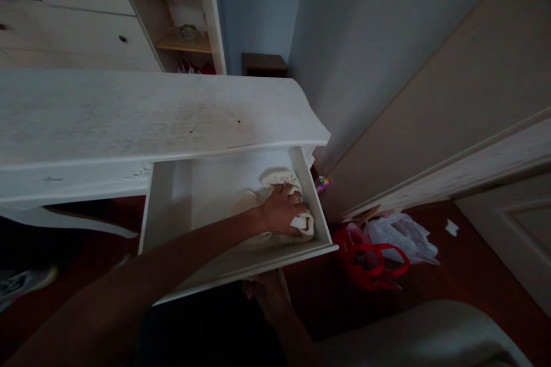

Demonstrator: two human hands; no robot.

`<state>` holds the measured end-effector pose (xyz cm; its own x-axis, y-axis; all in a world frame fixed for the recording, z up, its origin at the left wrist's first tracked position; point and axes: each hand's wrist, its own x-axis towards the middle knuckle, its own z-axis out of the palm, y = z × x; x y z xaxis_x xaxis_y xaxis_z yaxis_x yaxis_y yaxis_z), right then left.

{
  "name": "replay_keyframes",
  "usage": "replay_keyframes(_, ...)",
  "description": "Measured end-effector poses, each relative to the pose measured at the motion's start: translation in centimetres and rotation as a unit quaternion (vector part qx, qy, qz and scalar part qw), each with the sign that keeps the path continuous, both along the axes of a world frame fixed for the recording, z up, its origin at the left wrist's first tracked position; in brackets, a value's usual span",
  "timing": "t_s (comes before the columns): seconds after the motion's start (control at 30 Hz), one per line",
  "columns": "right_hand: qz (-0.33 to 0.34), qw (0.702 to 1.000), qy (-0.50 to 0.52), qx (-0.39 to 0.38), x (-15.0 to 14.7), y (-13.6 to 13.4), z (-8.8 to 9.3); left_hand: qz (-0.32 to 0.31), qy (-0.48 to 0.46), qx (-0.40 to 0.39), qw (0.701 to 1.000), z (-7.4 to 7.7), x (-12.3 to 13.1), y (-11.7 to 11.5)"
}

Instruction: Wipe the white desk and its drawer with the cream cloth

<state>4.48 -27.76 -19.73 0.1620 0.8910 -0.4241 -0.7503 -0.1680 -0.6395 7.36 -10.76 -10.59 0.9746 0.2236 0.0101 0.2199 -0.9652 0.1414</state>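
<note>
An open white drawer [241, 272] sticks out from under a white desk top [150, 117]. In its right part lies a bunched cream cloth [282, 178]. My left hand [282, 209] reaches in from the lower left and closes its fingers on the cloth near the drawer's right wall. Below the drawer's front panel, in shadow, my right hand [267, 295] touches the lower edge of the panel. Its fingers are hidden in the dark under the panel.
A red bag [370, 261] and a white plastic bag [402, 235] lie on the dark red floor right of the drawer. A pale door [473, 126] leans along the right. A white cupboard [86, 28] with a shelf stands behind the desk. A grey cushion [430, 332] is at the bottom right.
</note>
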Motion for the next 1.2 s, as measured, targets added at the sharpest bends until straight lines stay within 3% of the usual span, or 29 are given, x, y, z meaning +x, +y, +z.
replay_keyframes(0.13, 0.013, 1.000, -0.013, 0.002, 0.0, 0.0, -0.1, 0.018, 0.010, -0.021, 1.000, 0.2, 0.5, -1.7)
replay_keyframes(0.47, 0.006, 0.999, -0.034, 0.024, -0.1, 0.0, -0.2, 0.176, -0.031, -0.005, 0.984, -0.8, 2.4, -4.9)
replay_keyframes(0.7, 0.013, 0.999, -0.035, 0.024, 0.0, 0.0, -0.1, 0.143, -0.020, -0.005, 0.990, -0.4, 2.1, -4.2)
replay_keyframes(0.83, 0.022, 0.999, -0.042, 0.022, 0.1, 0.0, 0.1, 0.093, -0.013, 0.011, 0.995, -0.3, 0.2, -2.5)
replay_keyframes(0.93, 0.015, 0.999, -0.038, 0.019, 0.1, -0.1, 0.0, 0.094, 0.017, 0.027, 0.995, 0.1, -2.3, -0.9)
replay_keyframes(1.2, 0.026, 0.999, -0.027, 0.010, 0.4, -0.5, -1.1, 0.265, 0.088, 0.074, 0.957, 2.2, -11.3, 2.6)
